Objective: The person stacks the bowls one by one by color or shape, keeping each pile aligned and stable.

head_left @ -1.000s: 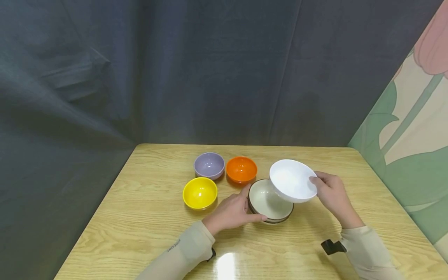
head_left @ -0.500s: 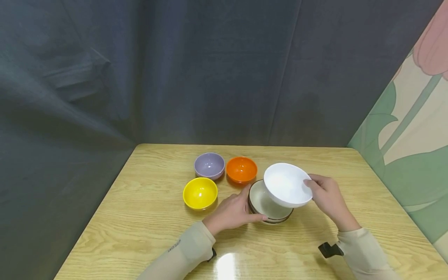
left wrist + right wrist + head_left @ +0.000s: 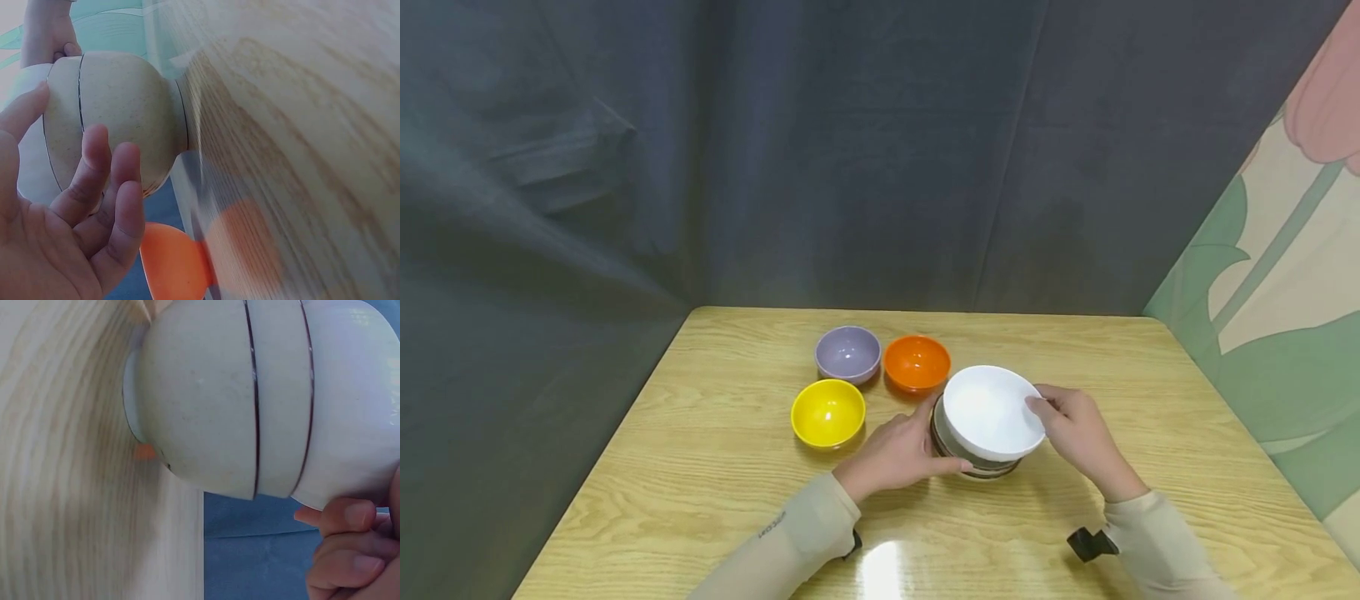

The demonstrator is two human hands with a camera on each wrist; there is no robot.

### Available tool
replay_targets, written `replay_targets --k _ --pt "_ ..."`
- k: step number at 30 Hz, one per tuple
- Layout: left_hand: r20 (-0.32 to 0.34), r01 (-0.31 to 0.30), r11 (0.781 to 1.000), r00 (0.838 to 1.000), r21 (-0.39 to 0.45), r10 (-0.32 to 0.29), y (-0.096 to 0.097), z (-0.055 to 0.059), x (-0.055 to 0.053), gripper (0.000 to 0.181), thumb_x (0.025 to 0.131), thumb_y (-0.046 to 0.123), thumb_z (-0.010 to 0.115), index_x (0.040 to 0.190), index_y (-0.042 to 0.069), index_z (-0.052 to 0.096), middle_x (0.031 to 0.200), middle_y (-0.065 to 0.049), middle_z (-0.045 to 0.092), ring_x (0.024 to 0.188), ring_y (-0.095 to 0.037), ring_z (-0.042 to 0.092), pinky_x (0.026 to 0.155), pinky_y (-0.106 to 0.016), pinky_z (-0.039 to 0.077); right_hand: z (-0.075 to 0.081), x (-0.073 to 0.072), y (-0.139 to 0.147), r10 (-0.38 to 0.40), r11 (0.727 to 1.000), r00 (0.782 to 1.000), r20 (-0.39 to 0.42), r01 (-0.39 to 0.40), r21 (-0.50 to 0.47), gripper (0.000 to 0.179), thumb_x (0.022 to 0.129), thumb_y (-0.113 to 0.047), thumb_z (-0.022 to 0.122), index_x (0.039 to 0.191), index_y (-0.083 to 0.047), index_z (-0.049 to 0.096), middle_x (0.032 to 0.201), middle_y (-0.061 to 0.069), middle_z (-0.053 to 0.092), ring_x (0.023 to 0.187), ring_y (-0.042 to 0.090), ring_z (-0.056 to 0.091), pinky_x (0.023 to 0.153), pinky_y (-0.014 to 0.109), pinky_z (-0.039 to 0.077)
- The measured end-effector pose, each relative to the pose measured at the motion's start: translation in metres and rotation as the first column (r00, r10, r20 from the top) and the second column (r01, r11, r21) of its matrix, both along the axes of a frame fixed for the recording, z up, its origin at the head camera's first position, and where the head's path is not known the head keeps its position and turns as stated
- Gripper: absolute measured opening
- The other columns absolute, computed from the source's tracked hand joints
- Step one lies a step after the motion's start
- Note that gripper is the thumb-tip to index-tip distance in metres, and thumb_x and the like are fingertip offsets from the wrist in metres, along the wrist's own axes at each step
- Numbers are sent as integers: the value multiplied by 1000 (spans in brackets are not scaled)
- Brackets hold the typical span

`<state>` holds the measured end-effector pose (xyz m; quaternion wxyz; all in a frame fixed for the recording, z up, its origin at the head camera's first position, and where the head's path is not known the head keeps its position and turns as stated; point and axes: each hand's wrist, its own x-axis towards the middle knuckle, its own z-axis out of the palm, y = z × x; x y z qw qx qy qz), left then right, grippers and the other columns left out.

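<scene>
My left hand [image 3: 898, 454] holds the side of two round cream bowls with thin dark rims [image 3: 200, 406], one inside the other, with my thumb at the near side. My right hand [image 3: 1078, 433] pinches the right edge of a smooth, round white bowl [image 3: 992, 408]. Just now I brought the white bowl down and over to the left, toward my left hand. Its bottom is now inside the top cream bowl, so I think the pile is three bowls tall. I can't tell if it sits all the way down. My left hand stayed put. Past my left hand are a shiny yellow round bowl [image 3: 828, 414], a shiny orange round bowl [image 3: 917, 364] and a pale purple round bowl [image 3: 847, 355]. Those three haven't moved on the wood-look tabletop [image 3: 715, 450].
</scene>
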<state>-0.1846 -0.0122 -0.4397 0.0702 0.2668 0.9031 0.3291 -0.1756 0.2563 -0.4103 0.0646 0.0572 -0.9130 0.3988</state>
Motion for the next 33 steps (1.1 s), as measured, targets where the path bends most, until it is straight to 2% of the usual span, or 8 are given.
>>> replay_targets --k 5,16,20,24,27,28,30,33 --pt "-18 2 1000 1000 -4 -2 1 -1 0 111 77 74 69 161 28 11 140 -6 58 94 -13 61 91 -39 51 -5 0 -3 8 1000 1000 5 -8 8 34 103 -16 52 121 8 67 98 17 73 74 18 57 62 24 46" --pt "-20 8 1000 1000 -10 -8 2 -2 2 111 77 71 72 160 30 10 139 -7 60 102 -17 66 93 -41 52 -11 1 -7 23 999 999 26 -23 30 35 103 -18 53 122 7 67 77 8 67 56 15 45 50 27 39" --pt "-20 16 1000 1000 -4 -16 1 -1 2 111 77 71 71 160 32 9 135 -5 62 92 -14 63 89 -37 51 -13 1 -7 24 999 999 22 -25 34 34 103 -18 53 121 6 67 75 6 65 56 15 46 50 27 39" --pt "110 32 991 993 127 -46 -1 3 0 104 80 63 74 159 25 17 113 -1 67 79 -9 57 75 -26 49 -13 0 -8 31 999 999 31 -32 21 34 103 -19 53 122 5 67 72 5 63 55 14 44 50 27 38" --pt "248 -39 976 969 216 -16 -1 9 -3 89 90 61 64 158 16 27 91 -2 63 71 -14 54 63 -27 46 -12 0 -8 43 999 998 53 -43 -1 36 104 -20 52 123 6 66 68 4 58 53 13 41 48 27 37" --pt "270 -75 972 963 221 13 1 11 -4 84 94 62 57 157 14 30 96 -3 64 76 -14 56 67 -29 48 -11 0 -7 44 999 997 62 -43 -8 36 104 -21 52 124 6 66 67 4 57 52 13 40 48 27 36" --pt "267 -132 972 961 194 77 4 14 -7 76 100 63 40 154 10 36 103 -8 67 89 -19 63 78 -34 52 -10 -1 -7 40 999 996 80 -38 -24 37 104 -21 52 125 7 65 68 5 58 51 12 39 46 27 35" --pt "205 -181 973 967 143 149 12 17 -11 65 107 54 26 148 7 47 131 -9 63 119 -23 59 103 -43 47 -9 -1 -8 29 998 995 97 -24 -54 38 104 -21 52 125 8 64 73 6 65 51 12 40 46 27 35"
